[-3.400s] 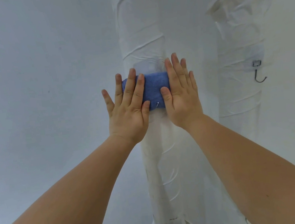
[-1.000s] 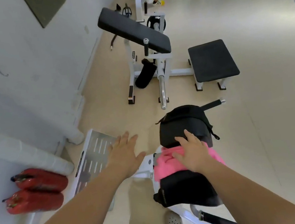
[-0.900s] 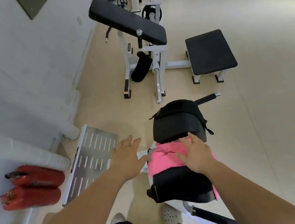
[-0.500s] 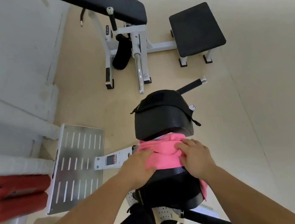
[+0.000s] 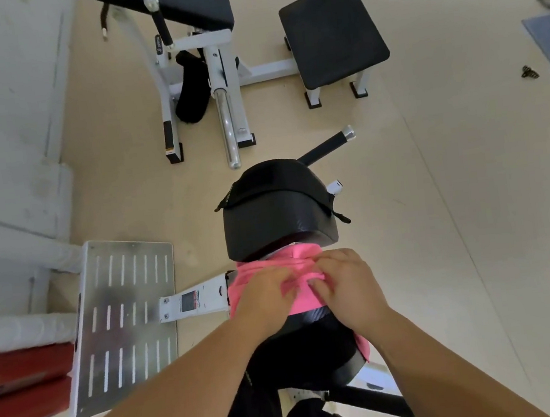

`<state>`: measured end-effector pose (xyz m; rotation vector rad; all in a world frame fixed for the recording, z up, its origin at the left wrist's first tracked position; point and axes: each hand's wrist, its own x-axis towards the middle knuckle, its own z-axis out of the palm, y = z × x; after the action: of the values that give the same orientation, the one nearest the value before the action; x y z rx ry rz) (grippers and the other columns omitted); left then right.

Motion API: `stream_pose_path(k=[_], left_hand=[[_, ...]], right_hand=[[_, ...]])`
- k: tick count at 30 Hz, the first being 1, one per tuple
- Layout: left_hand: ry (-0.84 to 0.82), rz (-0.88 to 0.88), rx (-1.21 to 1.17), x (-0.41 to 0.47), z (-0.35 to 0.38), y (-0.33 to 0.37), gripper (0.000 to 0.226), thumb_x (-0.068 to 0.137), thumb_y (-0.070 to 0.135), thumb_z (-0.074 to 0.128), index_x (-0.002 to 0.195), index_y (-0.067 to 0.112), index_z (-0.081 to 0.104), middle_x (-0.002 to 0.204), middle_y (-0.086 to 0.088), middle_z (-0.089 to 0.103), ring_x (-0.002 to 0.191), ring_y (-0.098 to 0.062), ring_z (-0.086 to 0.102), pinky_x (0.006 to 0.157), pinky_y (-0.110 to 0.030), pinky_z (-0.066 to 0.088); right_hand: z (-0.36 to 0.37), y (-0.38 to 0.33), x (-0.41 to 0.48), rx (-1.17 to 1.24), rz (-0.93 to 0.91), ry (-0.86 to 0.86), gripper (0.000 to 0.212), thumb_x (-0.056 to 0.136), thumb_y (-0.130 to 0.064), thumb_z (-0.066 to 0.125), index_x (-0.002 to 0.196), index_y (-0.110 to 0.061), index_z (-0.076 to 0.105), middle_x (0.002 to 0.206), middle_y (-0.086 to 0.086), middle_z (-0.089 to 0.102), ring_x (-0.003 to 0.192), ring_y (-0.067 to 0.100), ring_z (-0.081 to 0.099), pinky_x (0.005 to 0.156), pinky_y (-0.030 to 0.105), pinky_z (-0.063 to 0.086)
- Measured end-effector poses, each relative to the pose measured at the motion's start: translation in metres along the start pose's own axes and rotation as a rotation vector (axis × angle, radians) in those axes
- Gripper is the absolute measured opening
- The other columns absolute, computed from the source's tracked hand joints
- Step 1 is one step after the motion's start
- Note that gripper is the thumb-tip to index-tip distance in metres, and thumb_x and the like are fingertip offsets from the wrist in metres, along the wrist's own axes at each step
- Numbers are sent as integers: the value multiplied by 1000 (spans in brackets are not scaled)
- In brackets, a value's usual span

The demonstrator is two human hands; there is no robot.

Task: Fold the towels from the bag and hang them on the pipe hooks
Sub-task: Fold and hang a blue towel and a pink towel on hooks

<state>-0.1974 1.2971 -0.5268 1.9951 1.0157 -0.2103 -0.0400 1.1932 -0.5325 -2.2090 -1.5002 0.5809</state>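
Folding the pink towel (image 5: 283, 262): begun, but nothing is hung yet.
The soft, bumpy pink towel lies across a smooth, shiny, rounded black pad (image 5: 313, 318) on a gym machine, and one corner hangs off the right side. The left hand (image 5: 266, 295) and right hand (image 5: 347, 285) sit close together on it, fingers bent, pinching its folds. It looks only partly folded. The pipe hooks are not in view, so the hanging is left to do.

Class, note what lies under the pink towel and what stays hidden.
A black pad shows beneath the pink towel. The towel, gripped by the left hand and right hand, hides the pad's top.
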Motion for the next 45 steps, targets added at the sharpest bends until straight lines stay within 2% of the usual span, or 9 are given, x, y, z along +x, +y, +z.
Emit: stream_pose_path(k=[3, 8, 14, 20, 26, 33, 36, 40, 45], left_hand=[[51, -7, -100, -3, -12, 3, 27, 93, 46, 50, 110, 43, 71, 111, 17, 73, 106, -6, 66, 99, -38, 54], [183, -3, -153, -26, -55, 30, 12, 101, 23, 54, 91, 27, 59, 85, 5, 66, 83, -19, 62, 80, -45, 54], [375, 37, -270, -64, -114, 59, 15, 100, 13, 55, 88, 20, 61, 82, -2, 66, 75, -17, 57, 75, -37, 50], [542, 24, -354, -131, -163, 69, 15, 96, 25, 65, 82, 24, 66, 80, -1, 65, 74, -15, 56, 69, -33, 47], [584, -103, -336, -200, -183, 22, 18, 83, 11, 81, 76, 11, 64, 67, 3, 55, 62, -10, 49, 53, -17, 38], [768, -312, -534, -271, -186, -63, 16, 78, 10, 86, 76, 13, 70, 65, -4, 64, 58, -14, 57, 53, -22, 44], [720, -422, -611, -303, -168, -101, 19, 84, 17, 82, 79, 4, 68, 67, -10, 63, 59, -21, 58, 56, -28, 46], [787, -545, -657, -346, -139, -147, 28, 87, 21, 79, 78, 0, 63, 64, -9, 51, 47, -17, 47, 43, -23, 39], [957, -619, -779, -392, -117, -203, 29, 90, 24, 74, 77, 1, 62, 64, -3, 59, 67, -20, 54, 62, -30, 39]], right_hand=[[-12, -8, 2, 26, -16, -3, 12, 91, -32, 66, 99, -26, 73, 98, -10, 71, 99, 20, 60, 87, 36, 49], [-54, -22, 8, 114, -24, 5, 27, 91, -41, 64, 71, -24, 57, 68, -12, 54, 76, 18, 53, 76, 35, 46], [-106, -39, 7, 179, -93, 43, 30, 91, -18, 63, 65, -11, 48, 64, 0, 56, 68, 20, 51, 69, 42, 46], [-157, -87, 0, 281, -193, -11, 16, 91, -31, 68, 81, -19, 65, 84, -5, 62, 79, 20, 62, 69, 46, 56], [-177, -155, 8, 303, -355, -29, 34, 92, -41, 66, 69, -24, 49, 66, -6, 50, 66, 13, 46, 59, 31, 35], [-154, -251, 9, 503, -495, -96, 24, 103, -30, 51, 85, -15, 51, 79, 4, 54, 69, 0, 45, 60, 13, 34], [-139, -290, 10, 561, -500, -103, 21, 103, -26, 49, 87, -14, 54, 86, 8, 57, 72, 2, 45, 65, 17, 35], [-107, -331, 8, 634, -454, -60, 14, 100, -24, 54, 88, -27, 60, 82, -16, 60, 77, -1, 53, 72, 22, 40], [-51, -374, 0, 621, -381, -65, 14, 97, -18, 59, 92, -30, 64, 90, -16, 66, 89, 0, 60, 74, 18, 42]])
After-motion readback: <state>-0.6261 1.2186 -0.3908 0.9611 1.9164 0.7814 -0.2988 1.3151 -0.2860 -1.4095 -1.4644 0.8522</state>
